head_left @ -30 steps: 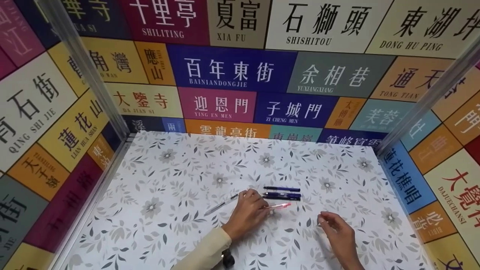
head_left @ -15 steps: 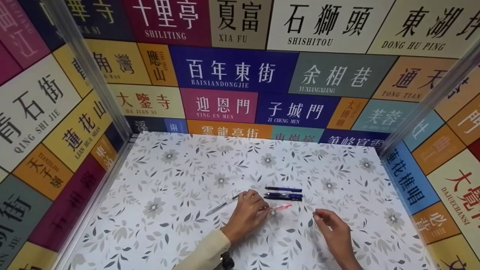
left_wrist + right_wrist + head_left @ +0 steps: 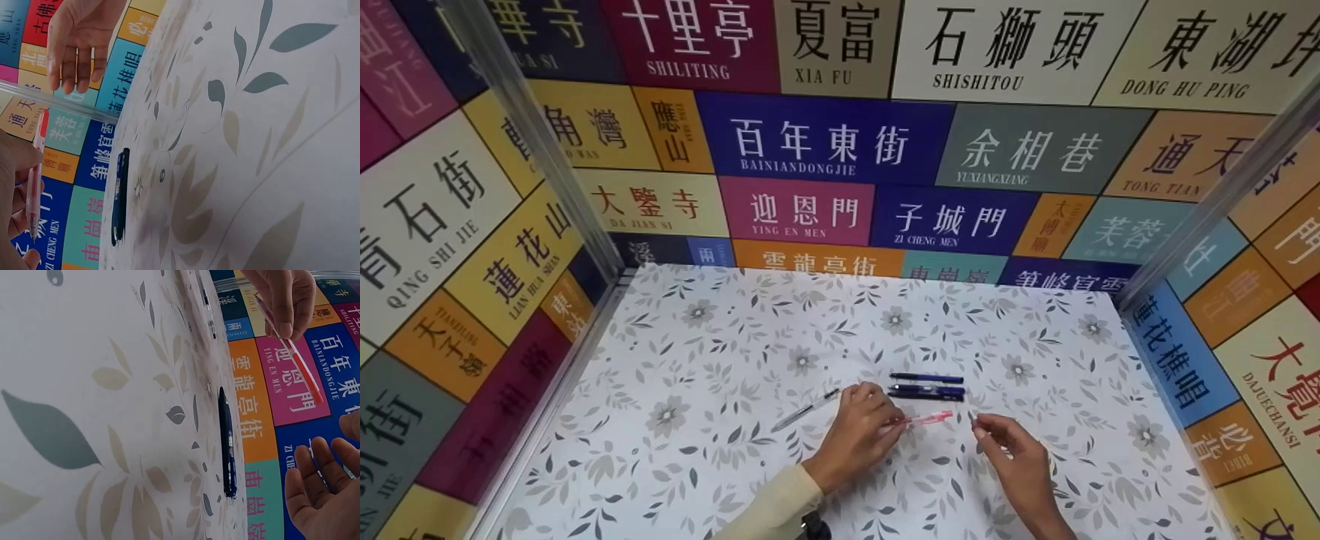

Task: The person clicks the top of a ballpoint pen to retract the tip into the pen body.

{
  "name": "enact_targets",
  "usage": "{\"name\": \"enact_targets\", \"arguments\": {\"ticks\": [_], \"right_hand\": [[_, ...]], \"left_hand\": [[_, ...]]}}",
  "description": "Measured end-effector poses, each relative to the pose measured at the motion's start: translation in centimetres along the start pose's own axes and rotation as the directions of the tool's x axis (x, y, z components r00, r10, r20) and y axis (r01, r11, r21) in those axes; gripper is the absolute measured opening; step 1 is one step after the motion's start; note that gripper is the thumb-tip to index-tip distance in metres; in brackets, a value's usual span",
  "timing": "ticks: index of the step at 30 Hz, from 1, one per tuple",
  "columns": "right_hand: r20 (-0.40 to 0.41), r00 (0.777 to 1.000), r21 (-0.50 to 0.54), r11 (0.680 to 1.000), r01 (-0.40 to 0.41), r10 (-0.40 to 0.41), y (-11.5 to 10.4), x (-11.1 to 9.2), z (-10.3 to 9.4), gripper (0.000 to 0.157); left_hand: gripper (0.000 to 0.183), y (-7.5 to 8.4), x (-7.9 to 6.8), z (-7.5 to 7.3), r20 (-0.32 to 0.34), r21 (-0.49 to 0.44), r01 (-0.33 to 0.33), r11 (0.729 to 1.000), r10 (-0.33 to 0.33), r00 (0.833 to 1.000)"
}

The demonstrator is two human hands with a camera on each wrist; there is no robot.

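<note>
My left hand [image 3: 859, 424] pinches a clear ballpoint pen with a pinkish-red end [image 3: 937, 417], held a little above the table. In the left wrist view the pen [image 3: 35, 185] stands with its red end up and its point down by the fingers. The right wrist view shows thumb and fingers gripping the pen's clear barrel, the red part [image 3: 304, 371] sticking out. Close to that red end, my right hand [image 3: 1016, 457] hovers with loosely bent fingers. Its thumb is apart from its fingers in the right wrist view [image 3: 329, 495], and nothing shows in its grasp.
Two dark blue pens [image 3: 926, 392] lie side by side just beyond the hands. A clear pen [image 3: 802, 411] lies slanted left of my left hand, partly covered by it. The table has a floral cover [image 3: 720, 360]; sign-printed walls [image 3: 825, 139] enclose its back and sides.
My right hand has moved left, toward the red end of the pen. The left hand stays nearly in place, and the pen it holds has shifted slightly right.
</note>
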State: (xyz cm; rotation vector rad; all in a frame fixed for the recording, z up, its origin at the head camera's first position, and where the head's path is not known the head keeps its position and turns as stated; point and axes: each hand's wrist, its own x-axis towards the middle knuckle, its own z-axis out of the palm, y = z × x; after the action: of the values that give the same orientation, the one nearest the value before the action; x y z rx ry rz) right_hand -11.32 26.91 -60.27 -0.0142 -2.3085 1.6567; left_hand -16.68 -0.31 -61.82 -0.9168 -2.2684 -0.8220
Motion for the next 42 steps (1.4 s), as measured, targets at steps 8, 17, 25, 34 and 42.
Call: {"name": "enact_targets", "arguments": {"ticks": [8, 17, 25, 34, 42], "right_hand": [[0.015, 1.0, 0.061, 0.998, -0.016, 0.015, -0.7, -0.3, 0.8, 0.019], [0.04, 0.999, 0.127, 0.992, 0.022, -0.027, -1.3, -0.7, 2.1, 0.024], [0.027, 0.998, 0.14, 0.989, 0.048, -0.052, -1.5, -1.0, 2.8, 0.025], [0.023, 1.0, 0.139, 0.99, 0.013, -0.017, -1.5, -1.6, 3.6, 0.027], [0.005, 1.0, 0.188, 0.982, 0.029, -0.031, -1.3, -2.1, 4.2, 0.035]], "left_hand": [[0.01, 0.5, -0.3, -0.2, -0.004, -0.036, -0.011, 0.999, 0.01, 1.0], [0.01, 1.5, -0.3, -0.6, 0.018, -0.015, -0.021, 1.0, 0.021, 1.0], [0.011, 1.8, -0.2, -0.7, 0.002, -0.036, -0.014, 0.999, 0.014, 1.0], [0.009, 1.5, -0.3, -0.9, 0.012, -0.029, 0.009, 1.0, -0.009, 1.0], [0.01, 1.5, -0.5, -0.9, 0.006, -0.04, 0.028, 0.999, -0.028, 1.0]]}}
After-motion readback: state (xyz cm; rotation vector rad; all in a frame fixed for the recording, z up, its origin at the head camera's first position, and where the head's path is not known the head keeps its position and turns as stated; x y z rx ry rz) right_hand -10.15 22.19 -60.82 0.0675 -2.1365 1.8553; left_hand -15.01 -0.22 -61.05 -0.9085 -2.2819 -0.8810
